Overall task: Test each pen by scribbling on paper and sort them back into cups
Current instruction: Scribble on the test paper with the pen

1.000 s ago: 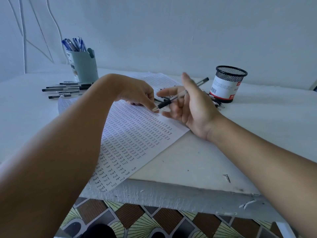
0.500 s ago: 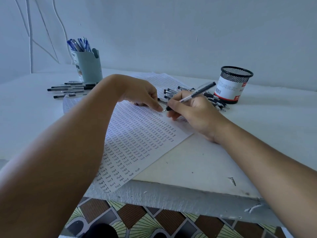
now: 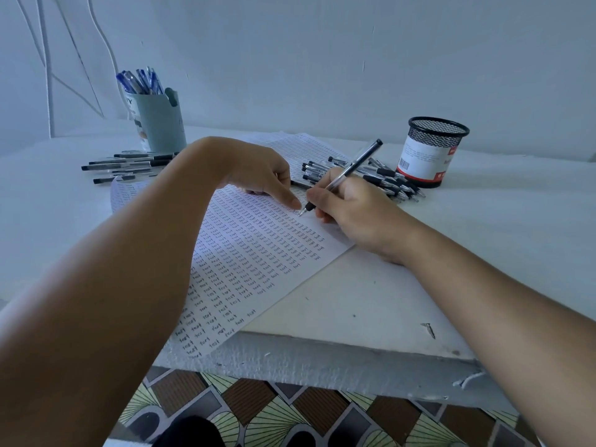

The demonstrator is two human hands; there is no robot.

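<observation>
Paper (image 3: pixel 258 253), the sheet under test, lies at centre frame on the white table (image 3: pixel 483 237), angled, its lower corner overhanging the near table edge; rows of handwritten "test" cover most of it. Left hand (image 3: pixel 258 172) rests on the upper part of the sheet, fingers curled underneath, thumb extended flat toward the pen tip; whether it holds anything cannot be told. Right hand (image 3: pixel 351 211) grips a clear-barrelled pen (image 3: pixel 348 172) in a writing hold, fingers and thumb clamped near the black grip section, tip touching the paper just beside the left thumb, capped end angled to upper right. Grey cup (image 3: pixel 161 124) stands upper left, holding blue pens (image 3: pixel 140 81). Mesh cup (image 3: pixel 432 150) stands upper right, white label with red band. Loose black pens (image 3: pixel 387 182) lie heaped between the mesh cup and the hands. Further row of pens (image 3: pixel 129 164) lies flat before the grey cup.
</observation>
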